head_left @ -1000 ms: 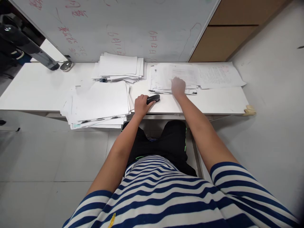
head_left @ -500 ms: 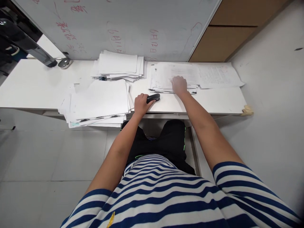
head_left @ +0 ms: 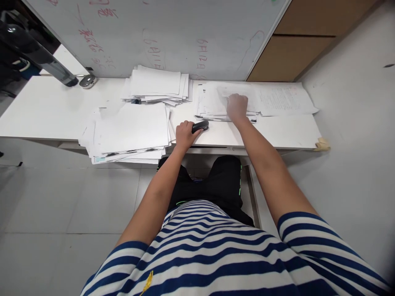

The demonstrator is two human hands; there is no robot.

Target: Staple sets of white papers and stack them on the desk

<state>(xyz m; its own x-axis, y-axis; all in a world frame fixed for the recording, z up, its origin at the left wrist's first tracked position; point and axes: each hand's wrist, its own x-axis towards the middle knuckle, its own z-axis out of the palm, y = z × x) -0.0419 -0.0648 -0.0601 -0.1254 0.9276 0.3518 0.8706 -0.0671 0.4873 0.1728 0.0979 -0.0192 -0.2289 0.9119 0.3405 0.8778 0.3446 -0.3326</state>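
Note:
My left hand (head_left: 185,135) is closed around the rear end of a black stapler (head_left: 202,125), which rests near the front edge of the white desk. Over the printed sheets on the right is my right hand (head_left: 237,107), blurred, with its fingers curled on a sheet of paper (head_left: 222,89) whose left part is lifted and bent. Beneath it lies a stack of papers (head_left: 205,105) with uneven edges. The fingertips of my right hand are hidden behind its knuckles. Another printed sheet (head_left: 280,98) extends to the right of the stack.
Two piles of white paper stand left of the stapler, a large pile (head_left: 132,127) overhanging the front edge and a smaller pile (head_left: 157,84) behind it. A whiteboard (head_left: 175,37) rises along the back. A computer mouse (head_left: 88,81) and a dark bottle (head_left: 46,57) are at far left.
My right hand has shifted slightly right and curled more, and a sheet under it now lifts and bends. My left hand keeps its hold on the stapler. The view has shifted a little.

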